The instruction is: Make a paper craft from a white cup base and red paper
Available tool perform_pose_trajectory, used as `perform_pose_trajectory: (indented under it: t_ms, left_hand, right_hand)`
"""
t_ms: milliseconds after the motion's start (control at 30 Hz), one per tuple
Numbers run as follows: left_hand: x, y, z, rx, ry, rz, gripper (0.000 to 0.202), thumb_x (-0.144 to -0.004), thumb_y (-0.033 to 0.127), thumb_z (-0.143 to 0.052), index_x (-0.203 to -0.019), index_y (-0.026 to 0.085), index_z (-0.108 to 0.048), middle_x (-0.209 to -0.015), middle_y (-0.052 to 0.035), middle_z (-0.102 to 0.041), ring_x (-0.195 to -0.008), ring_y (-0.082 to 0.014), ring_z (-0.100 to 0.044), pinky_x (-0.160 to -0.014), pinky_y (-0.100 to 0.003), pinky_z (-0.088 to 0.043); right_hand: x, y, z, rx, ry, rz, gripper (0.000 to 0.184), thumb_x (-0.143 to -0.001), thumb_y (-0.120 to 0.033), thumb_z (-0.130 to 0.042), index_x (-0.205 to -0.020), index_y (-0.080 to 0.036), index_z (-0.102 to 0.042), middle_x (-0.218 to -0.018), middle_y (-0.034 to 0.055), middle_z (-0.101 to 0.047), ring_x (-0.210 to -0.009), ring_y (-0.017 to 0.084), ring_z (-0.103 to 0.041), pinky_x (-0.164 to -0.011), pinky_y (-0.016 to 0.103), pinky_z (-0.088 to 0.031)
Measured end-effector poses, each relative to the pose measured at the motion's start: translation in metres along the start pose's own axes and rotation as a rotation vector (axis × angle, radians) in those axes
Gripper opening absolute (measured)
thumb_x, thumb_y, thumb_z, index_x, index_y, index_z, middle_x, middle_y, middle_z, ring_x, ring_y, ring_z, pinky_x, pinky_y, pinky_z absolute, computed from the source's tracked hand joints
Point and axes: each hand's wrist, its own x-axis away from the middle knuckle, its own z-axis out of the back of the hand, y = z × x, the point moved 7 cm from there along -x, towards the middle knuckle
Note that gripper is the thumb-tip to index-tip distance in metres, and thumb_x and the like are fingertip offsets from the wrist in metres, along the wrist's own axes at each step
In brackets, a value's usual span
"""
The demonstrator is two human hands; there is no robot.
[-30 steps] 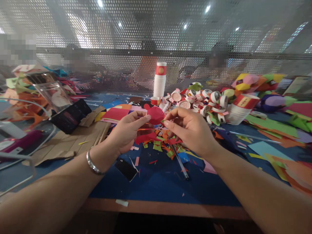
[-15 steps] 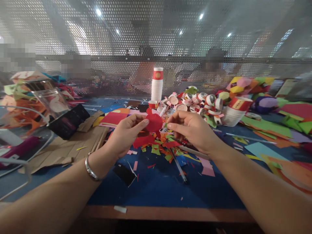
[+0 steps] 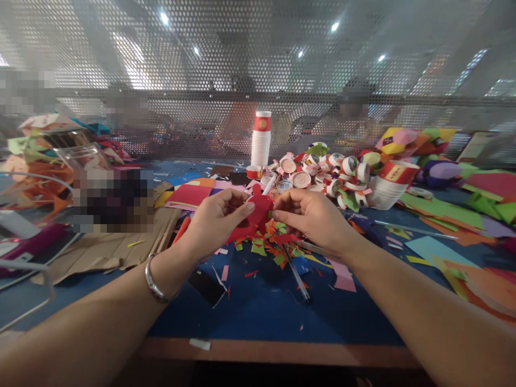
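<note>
Both hands on one part now. Left hand [image 3: 215, 220] has its fingers curled, thumb and forefinger pinched on the left edge of the red paper cutout [image 3: 260, 208]. Right hand [image 3: 316, 217] is pinched thumb to forefinger on the cutout's right edge. There may be a small green bit at its fingertips, too small to confirm. Change: half a second ago there was a visible gap between the right fingertips and the cutout. That gap is now closed, so it reads as a two-handed hold rather than left only. The cutout sits between the hands, held in the air just above the scrap pile [image 3: 266, 244], a touch lower than before. Below the right hand a pen [image 3: 297, 275] lies on the blue tabletop [image 3: 258, 314], untouched. Below the left hand there's a black scrap [image 3: 207, 285], with cardboard [image 3: 108, 244] off to its left. Beyond the hands are a stack of paper cups [image 3: 261, 142] and cut cup rings [image 3: 322, 174]. There's a bracelet [image 3: 153, 279] on the left wrist.
</note>
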Motion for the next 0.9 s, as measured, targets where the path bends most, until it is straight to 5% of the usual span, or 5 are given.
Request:
perform_pose_trajectory:
  t_ms: [900]
  left_hand:
    - [-0.0009, -0.0005, -0.0014, 0.008, -0.035, -0.026, 0.012, -0.087, 0.029, -0.077, -0.093, 0.020, -0.071, -0.087, -0.0022, -0.071, -0.072, -0.0136, -0.069, -0.072, -0.028, -0.060]
  right_hand:
    - [0.0012, 0.0007, -0.0014, -0.037, 0.021, -0.008, 0.018, -0.082, -0.026, -0.075, -0.088, -0.021, -0.060, -0.080, 0.0001, -0.065, -0.065, 0.013, -0.060, -0.058, 0.032, -0.051]
